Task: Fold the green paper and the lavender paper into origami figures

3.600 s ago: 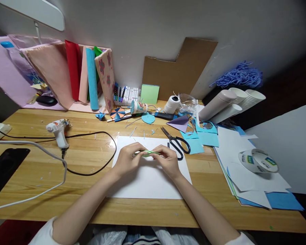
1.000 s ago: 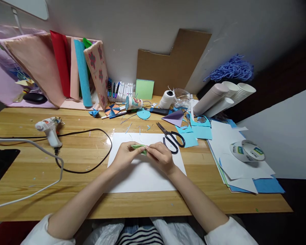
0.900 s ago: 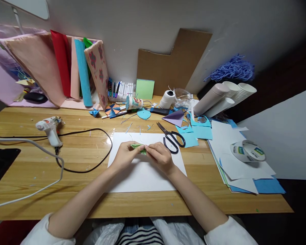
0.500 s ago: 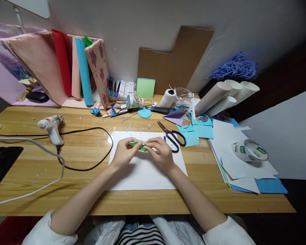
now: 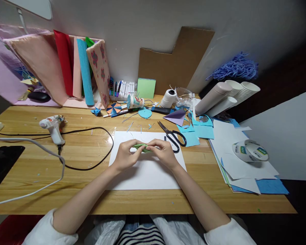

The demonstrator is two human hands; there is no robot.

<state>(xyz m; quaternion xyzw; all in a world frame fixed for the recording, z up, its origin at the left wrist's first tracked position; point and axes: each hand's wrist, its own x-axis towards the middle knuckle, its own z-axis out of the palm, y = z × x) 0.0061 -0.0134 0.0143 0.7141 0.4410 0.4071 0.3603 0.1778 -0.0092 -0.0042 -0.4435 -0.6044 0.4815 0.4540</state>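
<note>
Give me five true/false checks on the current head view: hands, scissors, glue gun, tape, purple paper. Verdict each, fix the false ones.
1. The left hand and right hand both hold the green paper. True.
2. The scissors are in the right hand. False: the scissors lie loose, one handle loop over the white sheet.
3. The glue gun is left of the white sheet. True.
4. The tape roll is next to the glue gun. False: the tape roll rests on the paper stack at the right.
5. The purple paper lies under the left hand. False: the purple paper is beyond the scissors, off the white sheet.
</note>
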